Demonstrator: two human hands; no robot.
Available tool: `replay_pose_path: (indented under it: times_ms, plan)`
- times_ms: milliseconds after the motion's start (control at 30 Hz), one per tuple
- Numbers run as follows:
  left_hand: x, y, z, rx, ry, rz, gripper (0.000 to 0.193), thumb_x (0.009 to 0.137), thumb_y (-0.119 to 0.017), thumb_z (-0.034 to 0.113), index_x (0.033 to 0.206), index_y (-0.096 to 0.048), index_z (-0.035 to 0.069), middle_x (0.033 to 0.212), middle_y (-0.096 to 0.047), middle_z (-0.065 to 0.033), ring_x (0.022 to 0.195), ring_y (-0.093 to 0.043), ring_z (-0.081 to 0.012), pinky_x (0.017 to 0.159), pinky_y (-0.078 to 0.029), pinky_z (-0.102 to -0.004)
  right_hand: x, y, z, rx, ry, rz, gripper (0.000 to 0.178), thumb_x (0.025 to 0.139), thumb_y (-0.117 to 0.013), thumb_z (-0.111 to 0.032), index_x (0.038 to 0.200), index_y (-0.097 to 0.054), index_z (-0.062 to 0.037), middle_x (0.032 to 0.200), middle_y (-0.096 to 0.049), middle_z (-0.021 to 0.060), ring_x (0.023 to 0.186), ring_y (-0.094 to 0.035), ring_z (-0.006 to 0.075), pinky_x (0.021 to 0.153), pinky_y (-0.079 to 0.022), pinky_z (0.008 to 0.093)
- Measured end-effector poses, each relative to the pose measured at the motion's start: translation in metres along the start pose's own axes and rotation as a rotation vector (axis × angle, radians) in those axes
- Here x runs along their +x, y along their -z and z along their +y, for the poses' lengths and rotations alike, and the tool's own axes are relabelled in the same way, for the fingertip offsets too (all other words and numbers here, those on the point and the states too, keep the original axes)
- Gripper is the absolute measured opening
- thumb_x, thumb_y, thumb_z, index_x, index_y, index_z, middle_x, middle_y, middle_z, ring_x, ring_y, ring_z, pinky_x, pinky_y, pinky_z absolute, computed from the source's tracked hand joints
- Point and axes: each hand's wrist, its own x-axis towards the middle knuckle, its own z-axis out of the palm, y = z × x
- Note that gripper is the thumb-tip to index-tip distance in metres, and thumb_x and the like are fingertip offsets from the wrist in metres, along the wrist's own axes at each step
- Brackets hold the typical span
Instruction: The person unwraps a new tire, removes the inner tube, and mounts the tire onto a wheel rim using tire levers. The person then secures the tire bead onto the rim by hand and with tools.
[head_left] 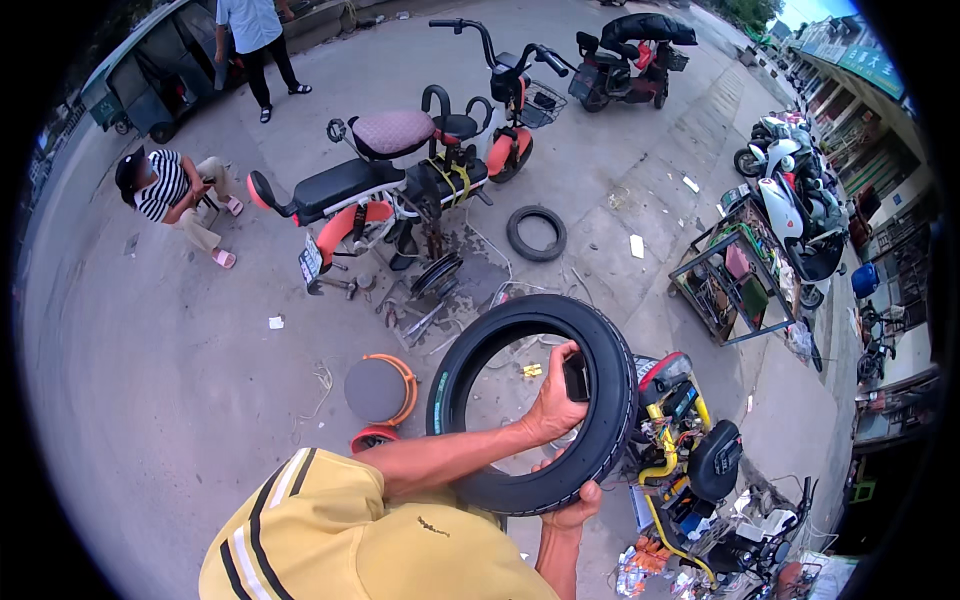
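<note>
A black scooter tyre (603, 430) with green marking on its sidewall is held up in front of my body, tilted toward me. My right hand (573, 507) grips its lower right rim, fingers inside the ring and thumb on the outside. Through the ring's opening reaches my left hand (556, 402), its fingers closed around a small black box-like object (576, 379) beside the tyre's inner wall. What this object is, I cannot make out. Beyond the tyre stands an electric scooter (350, 190) with a wheel (437, 276) low at its rear.
Another tyre (537, 233) lies flat on the pavement. Tools, including a hammer (340, 284), lie by the scooter. A round grey-topped stool (376, 390) is at my left. A metal cart (735, 270) and a partly stripped scooter (690, 455) stand right. One person (172, 190) sits at left; another (258, 35) stands behind.
</note>
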Motion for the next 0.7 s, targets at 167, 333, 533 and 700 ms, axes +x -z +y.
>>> replay_pose_path:
  times_ms: [167, 333, 533, 700]
  plan:
    - [0.025, 0.047, 0.042, -0.018, -0.130, 0.215, 0.082, 0.078, -0.091, 0.014, 0.142, -0.041, 0.002, 0.128, -0.061, -0.0136, 0.123, -0.060, -0.0210, 0.108, -0.045, -0.0336, 0.038, -0.055, 0.000, -0.075, -0.143, -0.033, 0.068, 0.072, -0.074, -0.033, 0.127, -0.060, 0.0047, 0.101, -0.073, 0.0184, 0.089, -0.075, 0.0358, 0.085, -0.064, 0.0501]
    - [0.025, 0.083, 0.052, 0.089, -0.283, 0.388, 0.076, 0.077, -0.091, 0.015, 0.136, -0.046, 0.001, 0.121, -0.062, -0.0124, 0.116, -0.062, -0.0211, 0.103, -0.048, -0.0346, 0.068, -0.042, 0.006, -0.248, -0.216, -0.218, 0.072, 0.071, -0.076, -0.032, 0.129, -0.056, 0.0068, 0.104, -0.070, 0.0172, 0.086, -0.074, 0.0291, 0.078, -0.064, 0.0429]
    - [-0.024, 0.139, 0.061, 0.415, -0.323, 0.291, 0.072, 0.071, -0.082, 0.010, 0.134, -0.049, 0.000, 0.119, -0.062, -0.0140, 0.112, -0.063, -0.0241, 0.103, -0.048, -0.0349, 0.070, -0.088, -0.021, -0.456, -0.211, -0.354, 0.088, 0.065, -0.086, -0.033, 0.134, -0.055, 0.0109, 0.107, -0.071, 0.0110, 0.088, -0.070, 0.0213, 0.080, -0.057, 0.0318]
    - [-0.038, 0.164, 0.073, 0.429, 0.099, 0.158, 0.063, 0.076, -0.075, 0.027, 0.133, -0.056, 0.008, 0.112, -0.064, -0.0092, 0.103, -0.063, -0.0184, 0.097, -0.049, -0.0338, 0.096, -0.103, -0.060, -0.625, -0.169, -0.585, 0.084, 0.060, -0.091, -0.036, 0.123, -0.063, 0.0112, 0.106, -0.072, 0.0120, 0.087, -0.069, 0.0186, 0.078, -0.055, 0.0287]
